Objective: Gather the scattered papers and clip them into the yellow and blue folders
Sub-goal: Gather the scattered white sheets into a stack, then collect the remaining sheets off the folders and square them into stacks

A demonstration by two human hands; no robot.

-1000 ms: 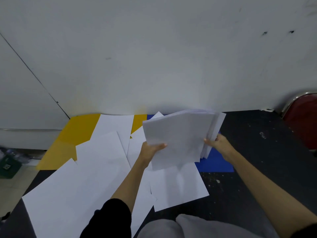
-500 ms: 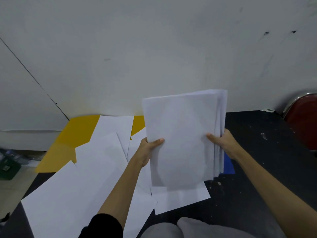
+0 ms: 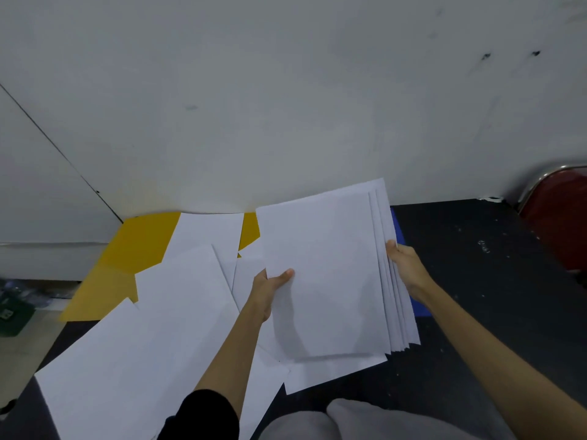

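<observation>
Papers lie scattered over the left half of a dark, speckled tabletop (image 3: 476, 265); loose white sheets (image 3: 143, 338), smooth, rectangular and overlapping at angles, cover most of a flat yellow folder (image 3: 133, 242) whose matte corners jut out at the far left against a pale wall (image 3: 286, 90); the left hand (image 3: 270, 287) clamps the left edge of a gathered stack (image 3: 324, 274), thumb pressed on the top sheet and fingers hidden beneath; the stack is held tilted above the table, its right edges fanned into thin staggered layers; the right hand (image 3: 406, 268) grips that fanned side, fingers closed behind the sheets; a sliver of blue folder (image 3: 397, 230) shows under the stack; a rounded red seat with a shiny metal rim (image 3: 559, 217) sits at the far right.
</observation>
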